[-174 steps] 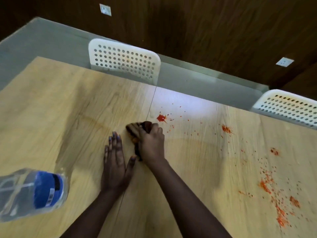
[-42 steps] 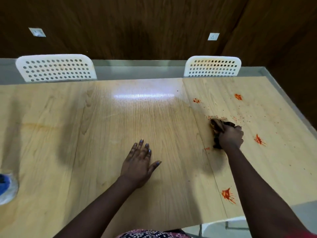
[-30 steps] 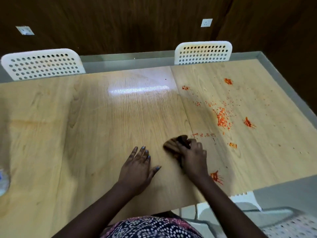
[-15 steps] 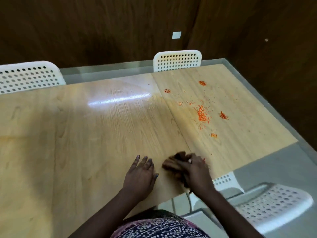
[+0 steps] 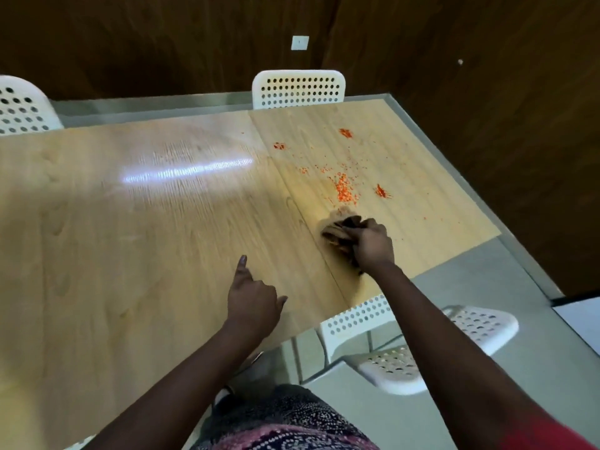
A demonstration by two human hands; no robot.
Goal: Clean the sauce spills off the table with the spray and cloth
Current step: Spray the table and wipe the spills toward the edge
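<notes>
A bunched brown cloth [image 5: 339,232] lies pressed on the light wooden table [image 5: 146,222], and my right hand [image 5: 373,246] grips it just below a patch of orange-red sauce specks [image 5: 344,191]. More sauce blots sit farther back [image 5: 345,133] and to the right [image 5: 381,191]. My left hand [image 5: 253,302] is over the table near its front edge, fingers curled and one finger stretched forward, holding nothing. The spray bottle is out of view.
White perforated chairs stand at the far edge [image 5: 298,89], at the far left [image 5: 22,108] and tucked under the near right corner [image 5: 422,345]. Dark wood wall panels lie behind. The table's right edge [image 5: 454,251] is close to my right hand.
My right hand has pushed the cloth forward and right, from the front edge up to the big sauce patch. My left hand went from lying flat to curled with one finger out.
</notes>
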